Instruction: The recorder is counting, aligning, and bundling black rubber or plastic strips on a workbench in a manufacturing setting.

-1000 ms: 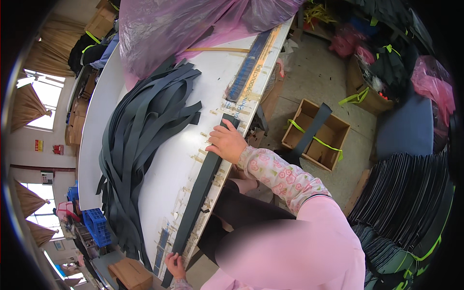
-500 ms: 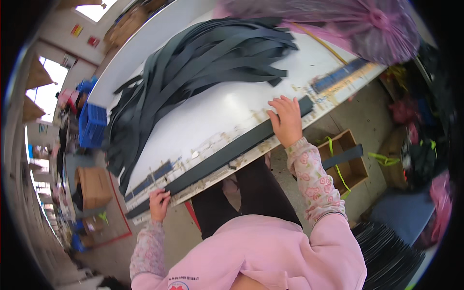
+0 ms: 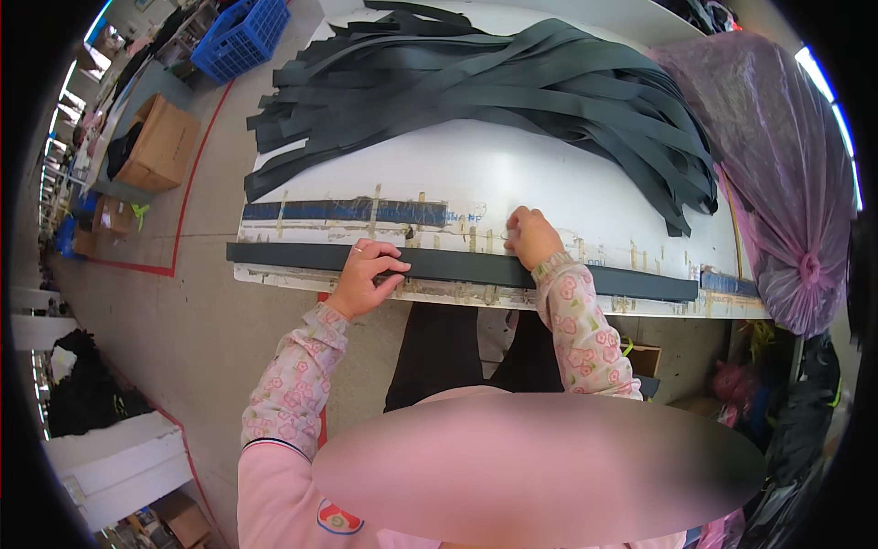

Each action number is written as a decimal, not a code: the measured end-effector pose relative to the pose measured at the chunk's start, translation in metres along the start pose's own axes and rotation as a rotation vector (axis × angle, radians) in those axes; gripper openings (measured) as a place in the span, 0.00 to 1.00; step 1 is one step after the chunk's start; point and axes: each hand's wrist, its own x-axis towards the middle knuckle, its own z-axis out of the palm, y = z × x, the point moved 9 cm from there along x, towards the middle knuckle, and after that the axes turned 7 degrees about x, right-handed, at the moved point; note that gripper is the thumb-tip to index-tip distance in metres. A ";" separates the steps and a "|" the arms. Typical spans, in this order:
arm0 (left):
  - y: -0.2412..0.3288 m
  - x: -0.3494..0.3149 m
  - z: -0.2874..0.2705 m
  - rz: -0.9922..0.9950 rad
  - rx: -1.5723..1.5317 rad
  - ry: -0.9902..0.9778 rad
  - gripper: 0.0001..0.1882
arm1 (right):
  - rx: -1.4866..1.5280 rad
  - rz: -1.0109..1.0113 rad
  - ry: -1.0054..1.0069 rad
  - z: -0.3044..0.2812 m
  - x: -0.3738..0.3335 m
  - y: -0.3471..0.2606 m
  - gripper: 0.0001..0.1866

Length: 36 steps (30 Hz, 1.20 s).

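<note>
A long dark grey-green flat strip [image 3: 485, 272] lies straight along the near edge of the white table [image 3: 466, 165]. My left hand [image 3: 364, 279] rests on its left half, fingers apart and bent over the strip's upper side. Farther right, my right hand [image 3: 535, 240] is just beyond the strip's far edge, fingers curled in; whatever may be between them is hidden. Across the back of the table spreads a large loose pile of similar dark strips [image 3: 457, 78].
Tape and worn blue printed strips [image 3: 347, 212] mark the tabletop. A pink translucent plastic bag [image 3: 768, 137] bulges at the right. To the left are a blue crate [image 3: 240, 41] and a cardboard box [image 3: 165, 142]; a red line [image 3: 187, 183] runs along the floor.
My view has turned, so the table now lies level. Both hands have left the strip's two ends and come nearer each other at its middle; the right fingers have curled.
</note>
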 end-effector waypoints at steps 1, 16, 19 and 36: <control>0.001 -0.002 -0.001 0.012 -0.011 0.019 0.12 | 0.075 0.028 -0.031 0.006 0.002 0.009 0.11; -0.007 -0.005 -0.006 0.012 -0.100 0.045 0.10 | 0.763 -0.034 -0.006 -0.007 -0.014 -0.036 0.10; -0.007 -0.005 -0.005 0.028 -0.107 0.055 0.09 | 0.801 -0.173 -0.140 0.012 -0.040 -0.106 0.09; -0.010 -0.005 -0.007 0.065 -0.129 0.101 0.07 | 0.422 -0.257 -0.116 0.065 -0.063 -0.157 0.07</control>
